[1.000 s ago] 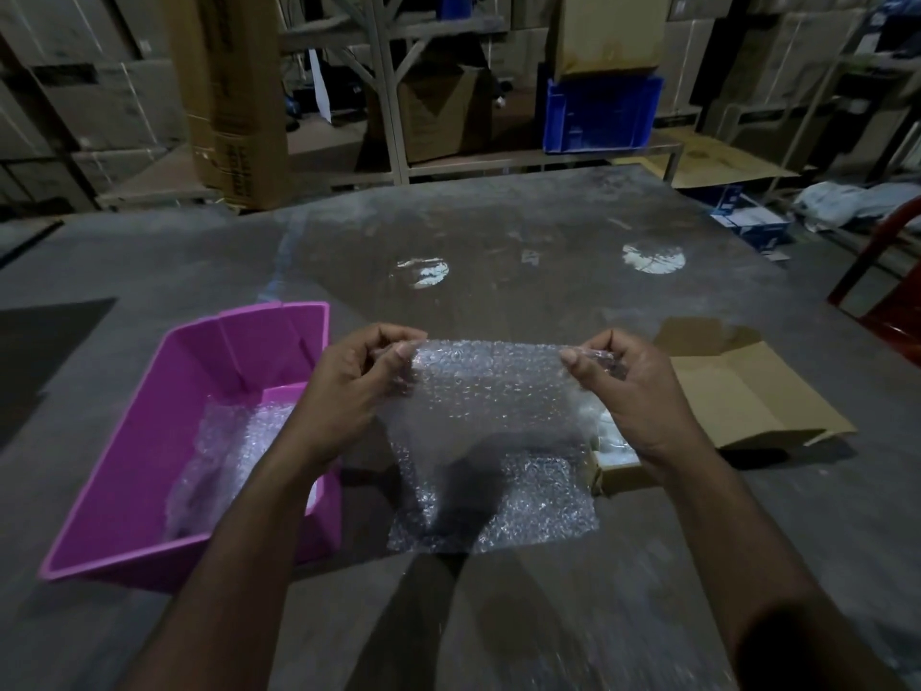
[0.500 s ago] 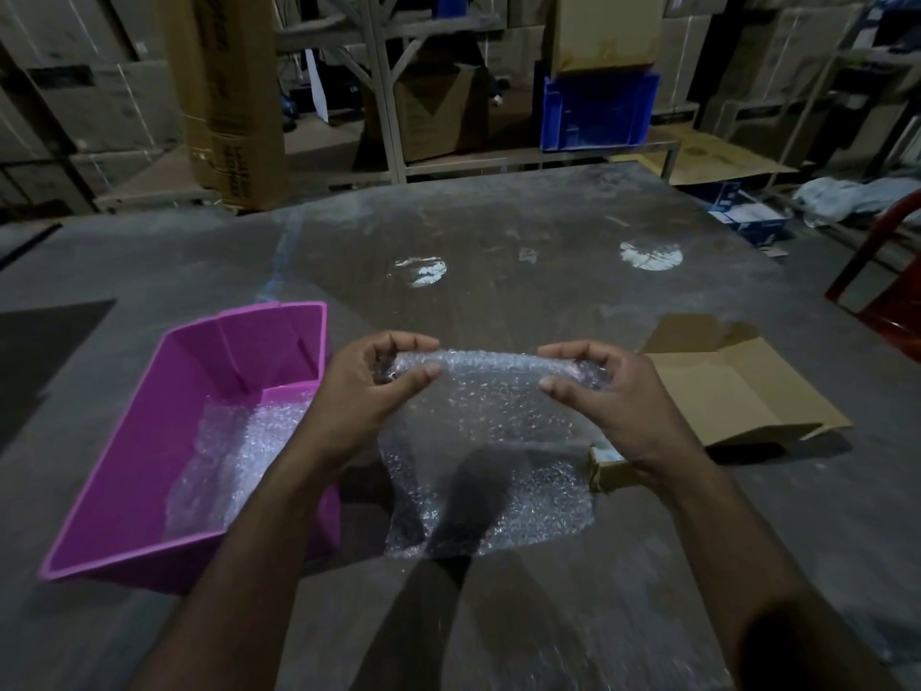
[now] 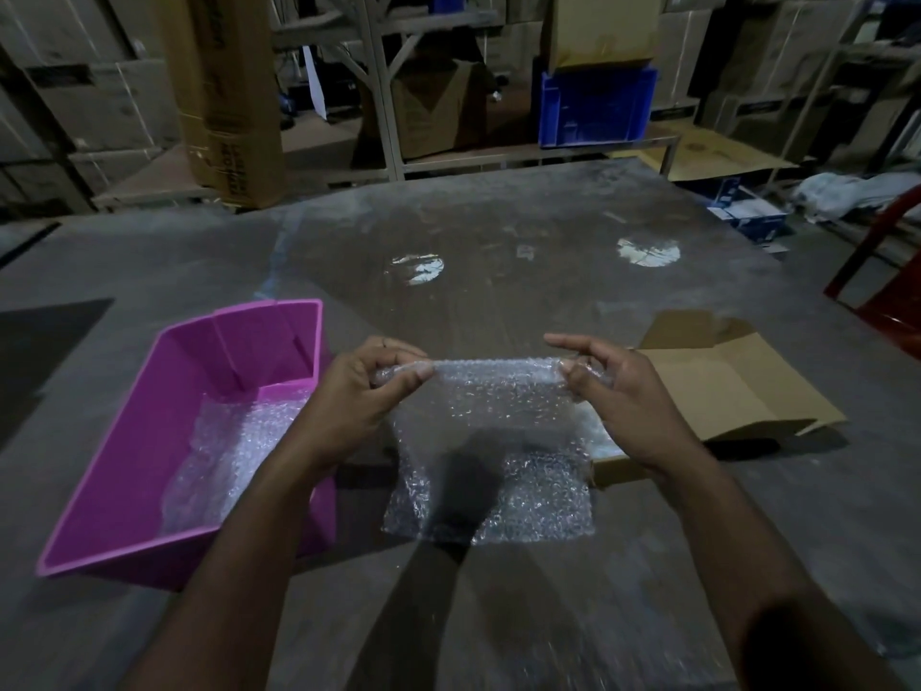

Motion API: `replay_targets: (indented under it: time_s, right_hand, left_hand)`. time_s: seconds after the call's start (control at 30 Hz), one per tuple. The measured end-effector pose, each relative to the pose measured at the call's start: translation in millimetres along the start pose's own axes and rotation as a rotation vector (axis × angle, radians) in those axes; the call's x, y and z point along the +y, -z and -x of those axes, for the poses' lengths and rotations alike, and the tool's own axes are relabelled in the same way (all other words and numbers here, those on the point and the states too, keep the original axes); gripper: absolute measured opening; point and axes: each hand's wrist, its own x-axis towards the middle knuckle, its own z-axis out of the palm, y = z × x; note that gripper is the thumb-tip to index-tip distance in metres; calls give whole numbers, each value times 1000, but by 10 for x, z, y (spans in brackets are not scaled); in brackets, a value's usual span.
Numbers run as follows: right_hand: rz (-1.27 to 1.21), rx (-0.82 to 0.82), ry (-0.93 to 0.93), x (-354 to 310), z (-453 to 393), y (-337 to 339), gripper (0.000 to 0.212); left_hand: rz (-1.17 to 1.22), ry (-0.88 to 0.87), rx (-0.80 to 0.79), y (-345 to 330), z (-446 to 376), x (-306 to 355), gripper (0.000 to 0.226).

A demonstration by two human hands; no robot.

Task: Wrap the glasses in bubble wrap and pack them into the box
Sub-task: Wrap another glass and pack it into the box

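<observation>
From the head camera, the left hand and right hand each pinch an end of a rolled bubble wrap sheet, held above the table. A pink bin sits left, a cardboard box right; whether a glass lies inside the roll cannot be told.

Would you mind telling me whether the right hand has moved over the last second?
Yes. The right hand has drifted slightly left, away from the cardboard box and toward the left hand.
</observation>
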Motion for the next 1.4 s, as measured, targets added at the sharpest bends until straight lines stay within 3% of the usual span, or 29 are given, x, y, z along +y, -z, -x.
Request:
replay_targets:
  time_s: [0.13,0.4,0.5,0.6,0.73,0.87,1.03,1.13,1.3,1.4]
  right_hand:
    - [-100,60,-12,-7,11,28,23]
    - [-216,9,-30,77,3,172,17]
    - [-177,-46,-54,126,-10,251,33]
    - [-105,-47,-47,165,-64,324,28]
    - [112,-21,57,234,-151,449,8]
    - [27,-79,54,248,-195,553,19]
    - [-127,-102,84,307,-266,605,25]
    - [-148,-118,78,325,-306,546,28]
    - [-226,-185,83,241,-313,457,20]
    - [-219,-234,91,211,-300,449,33]
  left_hand:
    - [52,-16,-13,-58,16,43,14]
    - [91,-1,83,-218,-28,184,31]
    - [77,1,58,-277,-45,200,20]
    - [25,-13,95,-372,-73,202,33]
    - [-64,-38,176,-476,-137,220,21]
    - [-238,-119,228,-498,-148,198,18]
    - [-301,-80,116,-511,-51,317,34]
    - [-228,-30,94,-591,16,367,27]
    - [-151,-18,212,-601,65,372,15]
    - [-184,-42,256,-558,74,350,9]
